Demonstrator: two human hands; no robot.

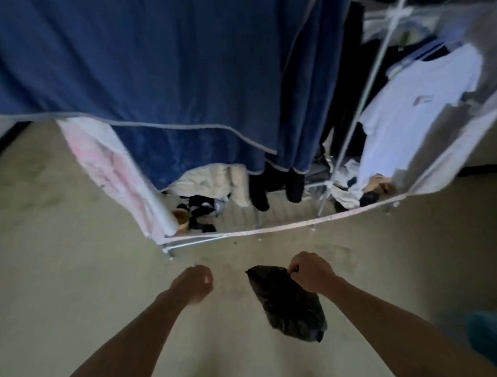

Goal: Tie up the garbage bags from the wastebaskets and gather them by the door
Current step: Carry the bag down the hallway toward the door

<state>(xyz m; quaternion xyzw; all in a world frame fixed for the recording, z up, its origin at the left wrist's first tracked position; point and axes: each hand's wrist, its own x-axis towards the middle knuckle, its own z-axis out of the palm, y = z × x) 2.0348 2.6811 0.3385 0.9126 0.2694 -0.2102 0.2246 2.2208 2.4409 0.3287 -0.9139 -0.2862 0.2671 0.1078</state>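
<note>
A small black garbage bag [288, 302] hangs above the pale floor, its body swung down and to the right. My right hand [312, 272] is shut on the bag's gathered top. My left hand [194, 281] is a short way to the left of the bag, fingers curled in a loose fist with nothing in them. No wastebasket and no door are in view.
A clothes rack [341, 152] with a clear cover stands straight ahead. On it hang a large blue blanket [161, 72], dark garments and a white T-shirt [407, 115]. Loose clothes [210, 192] lie on its bottom shelf. A teal object [487, 335] sits at the right edge.
</note>
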